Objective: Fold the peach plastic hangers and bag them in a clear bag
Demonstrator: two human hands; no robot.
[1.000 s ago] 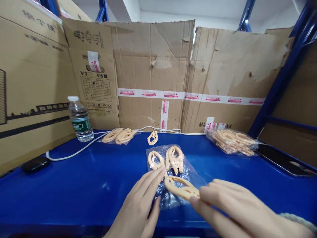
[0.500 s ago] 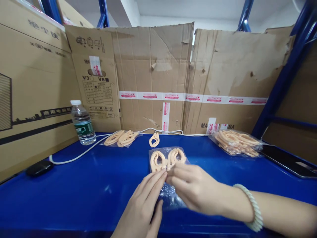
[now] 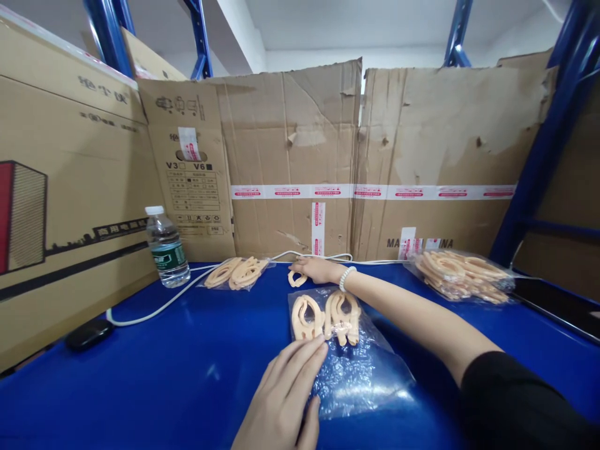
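A clear plastic bag [image 3: 363, 381] lies flat at the middle front, with beige folding hangers [image 3: 307, 317] in its far end. My left hand [image 3: 285, 394] rests on its near left part, fingers stretched out, fingertips at the lower edge of the hangers. Farther back, my right hand [image 3: 319, 270] has its fingers closed over the top of a single loose beige folding hanger [image 3: 296, 280], hiding part of it. A pale beaded bracelet [image 3: 345, 279] circles the right wrist.
Bagged hangers lie at back left [image 3: 239, 273], and a larger bagged pile [image 3: 462, 275] at back right. A water bottle [image 3: 167, 250], white cable [image 3: 154, 311] and black mouse-like object [image 3: 89, 334] are left. A black phone-like slab [image 3: 557, 306] lies right. Cardboard [image 3: 290, 144] walls the blue table.
My right hand has left the bag and reached back to the loose hanger. My left hand stays on the bag, whose near part now shows spread out.
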